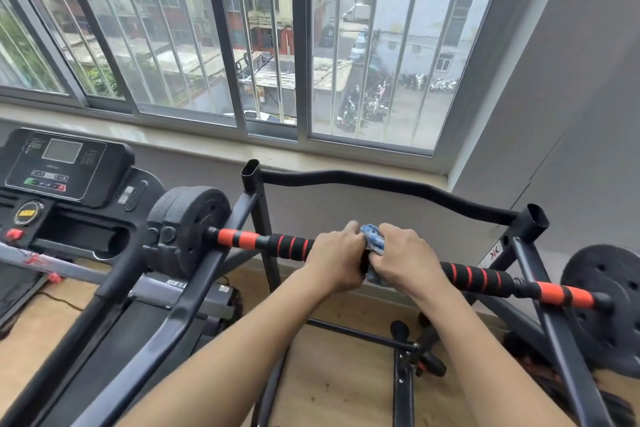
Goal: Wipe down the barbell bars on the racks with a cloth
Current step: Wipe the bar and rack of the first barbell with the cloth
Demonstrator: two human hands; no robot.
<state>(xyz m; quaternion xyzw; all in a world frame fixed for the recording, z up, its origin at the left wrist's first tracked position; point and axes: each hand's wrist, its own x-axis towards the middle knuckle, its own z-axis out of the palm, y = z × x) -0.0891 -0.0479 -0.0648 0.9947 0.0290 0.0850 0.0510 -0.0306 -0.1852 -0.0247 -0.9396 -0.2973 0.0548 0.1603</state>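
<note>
Barred window [270, 45] fills the upper frame. At centre, my left hand [337, 253] curls round the barbell bar [284, 243]; my right hand [405, 258], touching it, clamps a blue cloth [373, 239] onto the bar. I judge the cloth soft and light, and the bar stiff, plate-loaded and heavy; grip at the foam sleeves. Its long axis runs from middle left to lower right across the rack [535, 218].

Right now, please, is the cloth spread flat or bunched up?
Bunched: the cloth sits crumpled on the barbell bar between left hand and right hand.
</note>
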